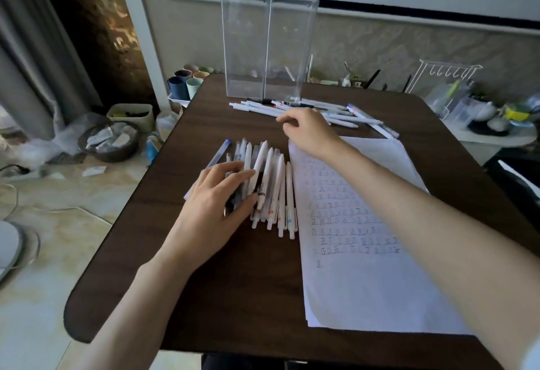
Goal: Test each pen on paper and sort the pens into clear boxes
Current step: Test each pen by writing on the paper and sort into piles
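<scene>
Just beside paper edge, pens crowd.

Person, two arms in view. Left hand and right hand: bare, forearms uncovered along their whole visible length. Sleeve edge: pale, whitish, on the right arm just beyond the table's near right corner. Dark garment: a strip below the table's near edge
</scene>
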`<state>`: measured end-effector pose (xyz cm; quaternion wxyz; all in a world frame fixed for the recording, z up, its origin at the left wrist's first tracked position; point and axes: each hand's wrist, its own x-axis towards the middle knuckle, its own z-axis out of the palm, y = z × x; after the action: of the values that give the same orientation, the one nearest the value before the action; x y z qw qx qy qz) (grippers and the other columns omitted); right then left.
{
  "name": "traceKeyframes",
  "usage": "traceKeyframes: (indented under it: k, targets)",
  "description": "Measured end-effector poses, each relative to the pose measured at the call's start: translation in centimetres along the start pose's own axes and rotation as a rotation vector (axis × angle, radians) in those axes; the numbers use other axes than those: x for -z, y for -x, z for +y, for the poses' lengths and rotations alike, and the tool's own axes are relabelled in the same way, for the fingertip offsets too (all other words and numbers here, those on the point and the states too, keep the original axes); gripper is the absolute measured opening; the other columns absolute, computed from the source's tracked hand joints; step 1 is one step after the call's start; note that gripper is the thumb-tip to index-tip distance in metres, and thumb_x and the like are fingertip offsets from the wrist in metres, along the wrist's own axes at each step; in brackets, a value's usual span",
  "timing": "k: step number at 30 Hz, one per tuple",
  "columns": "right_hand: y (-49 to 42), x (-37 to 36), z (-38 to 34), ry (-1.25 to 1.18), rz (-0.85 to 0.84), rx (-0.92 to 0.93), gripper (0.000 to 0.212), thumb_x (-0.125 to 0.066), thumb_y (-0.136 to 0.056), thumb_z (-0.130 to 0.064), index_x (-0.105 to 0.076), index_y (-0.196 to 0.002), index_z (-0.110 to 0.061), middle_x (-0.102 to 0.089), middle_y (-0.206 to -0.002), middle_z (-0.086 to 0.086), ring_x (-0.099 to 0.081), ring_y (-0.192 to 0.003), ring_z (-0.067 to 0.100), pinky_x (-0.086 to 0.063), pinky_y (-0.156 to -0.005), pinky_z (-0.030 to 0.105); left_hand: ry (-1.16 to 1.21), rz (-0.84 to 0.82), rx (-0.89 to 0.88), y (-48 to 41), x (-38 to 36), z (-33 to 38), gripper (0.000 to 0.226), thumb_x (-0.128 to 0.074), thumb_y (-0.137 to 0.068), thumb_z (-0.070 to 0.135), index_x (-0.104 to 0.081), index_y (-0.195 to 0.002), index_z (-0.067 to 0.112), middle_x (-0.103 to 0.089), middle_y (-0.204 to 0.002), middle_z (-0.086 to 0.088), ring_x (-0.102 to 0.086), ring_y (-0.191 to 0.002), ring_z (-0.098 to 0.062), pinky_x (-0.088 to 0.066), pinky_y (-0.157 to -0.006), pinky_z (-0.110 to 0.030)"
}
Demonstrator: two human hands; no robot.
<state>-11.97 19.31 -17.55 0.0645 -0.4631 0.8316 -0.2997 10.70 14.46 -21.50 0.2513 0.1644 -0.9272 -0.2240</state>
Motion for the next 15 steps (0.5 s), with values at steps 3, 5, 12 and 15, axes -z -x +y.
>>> traceKeyframes:
  k: [3, 5, 12, 15]
  targets:
    - [-3.3, -0.8, 1.2, 0.091, 0.006, -0.021, 0.034, -0.04, -0.094, -0.004, -0.059, -0.123, -0.008, -0.055, -0.132, 0.011, -0.054, -0.109, 0.024, -0.037, -0.088, 0.025, -0.004, -0.005, 0.013, 0.0, -0.3, -0.2, 0.037, -0.06, -0.088, 0.024, -0.058, -0.125, 0.019, -0.049, -0.131, 0.0, -0.042, -0.122, -0.015, -0.033, -0.095, -0.024]
    - [-4.9, -1.8, 1.4, 0.199, -0.032, 0.014, 0.036, -0.039, -0.096, -0.006, -0.053, -0.129, -0.007, -0.053, -0.133, 0.014, -0.047, -0.12, 0.027, -0.037, -0.095, 0.031, -0.006, -0.019, 0.006, -0.1, -0.4, -0.4, 0.037, -0.058, -0.089, 0.025, -0.057, -0.126, 0.019, -0.049, -0.133, 0.0, -0.044, -0.123, -0.016, -0.035, -0.096, -0.026]
    - [-7.7, -3.8, 1.6, 0.53, 0.011, 0.04, 0.024, -0.049, -0.097, -0.021, -0.059, -0.115, -0.011, -0.054, -0.121, 0.013, -0.043, -0.119, 0.032, -0.032, -0.097, 0.038, -0.019, -0.012, -0.011, -0.1, -0.6, -0.5, 0.037, -0.057, -0.09, 0.024, -0.057, -0.126, 0.016, -0.05, -0.132, -0.002, -0.045, -0.124, -0.019, -0.036, -0.097, -0.027]
    - [-7.2, -3.6, 1.3, 0.567, 0.046, 0.08, 0.016, -0.049, -0.093, -0.006, -0.058, -0.107, -0.005, -0.058, -0.111, 0.015, -0.05, -0.108, 0.033, -0.039, -0.087, 0.038, -0.021, -0.018, -0.013, -0.1, -0.5, -0.6, 0.037, -0.058, -0.09, 0.023, -0.057, -0.126, 0.015, -0.05, -0.133, -0.002, -0.044, -0.125, -0.019, -0.035, -0.097, -0.026]
